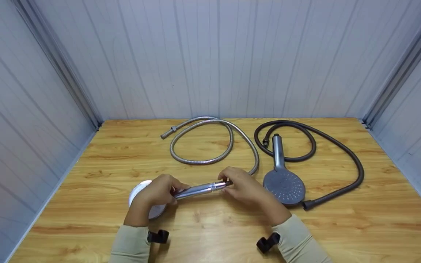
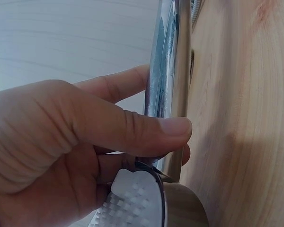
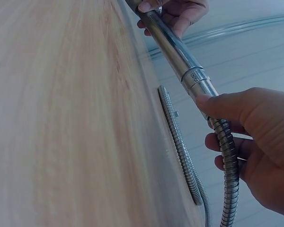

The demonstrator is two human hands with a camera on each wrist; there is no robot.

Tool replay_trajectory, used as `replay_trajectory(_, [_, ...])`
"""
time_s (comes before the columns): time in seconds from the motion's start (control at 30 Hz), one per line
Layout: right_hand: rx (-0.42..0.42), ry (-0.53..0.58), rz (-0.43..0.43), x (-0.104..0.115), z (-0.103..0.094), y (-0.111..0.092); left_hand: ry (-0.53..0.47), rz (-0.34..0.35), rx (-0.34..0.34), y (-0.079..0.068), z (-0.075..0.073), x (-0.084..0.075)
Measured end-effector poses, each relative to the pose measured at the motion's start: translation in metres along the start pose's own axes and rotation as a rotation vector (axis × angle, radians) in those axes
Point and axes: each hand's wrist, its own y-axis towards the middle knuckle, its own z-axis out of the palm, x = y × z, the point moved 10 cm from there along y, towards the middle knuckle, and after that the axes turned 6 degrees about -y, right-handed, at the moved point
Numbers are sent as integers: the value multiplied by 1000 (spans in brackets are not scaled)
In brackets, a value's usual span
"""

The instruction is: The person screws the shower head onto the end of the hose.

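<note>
My left hand (image 1: 159, 190) grips the handle of a chrome shower head (image 1: 196, 190) near its round head, which lies partly hidden under that hand. In the left wrist view the thumb (image 2: 151, 130) presses across the shiny handle (image 2: 163, 71), close above the white spray face (image 2: 139, 196). My right hand (image 1: 245, 186) pinches the chrome end fitting of a silver shower hose (image 1: 256, 157) where it meets the handle's end. The right wrist view shows the fitting (image 3: 203, 90) in line with the handle, and the ribbed hose (image 3: 230, 175) running down past the fingers.
The silver hose loops over the wooden table (image 1: 104, 164) behind my hands, its free end at the back left. To the right lie a grey shower head (image 1: 284, 185) and a dark hose (image 1: 358, 164), apart from each other. White panels (image 1: 203, 58) enclose the table.
</note>
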Motion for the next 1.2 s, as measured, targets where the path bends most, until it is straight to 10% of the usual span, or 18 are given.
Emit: replay_trajectory(1.2, [62, 18, 30, 0, 4, -1, 20, 30, -2, -1, -2, -1])
